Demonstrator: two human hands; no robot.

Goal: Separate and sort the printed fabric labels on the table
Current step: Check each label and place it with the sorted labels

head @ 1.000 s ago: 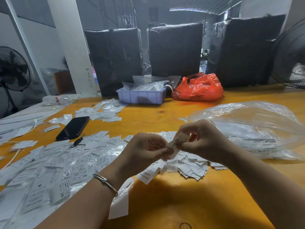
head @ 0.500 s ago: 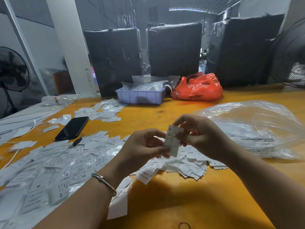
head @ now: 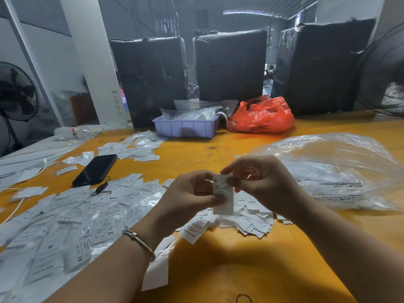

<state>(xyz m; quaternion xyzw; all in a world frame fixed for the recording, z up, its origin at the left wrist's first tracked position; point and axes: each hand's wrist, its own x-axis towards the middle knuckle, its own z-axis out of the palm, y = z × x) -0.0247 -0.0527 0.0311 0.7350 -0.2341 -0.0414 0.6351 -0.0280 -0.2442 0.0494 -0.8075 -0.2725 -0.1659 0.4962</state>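
Both hands hold one white label [head: 223,194] upright above the yellow worktop [head: 240,265]: the left hand [head: 188,193] pinches its lower edge, the right hand [head: 262,182] pinches its upper right edge. Loose labels [head: 253,221] lie heaped directly beneath; a wider spread [head: 72,217] sits at 9 o'clock, a clear bag [head: 336,169] at 3 o'clock.
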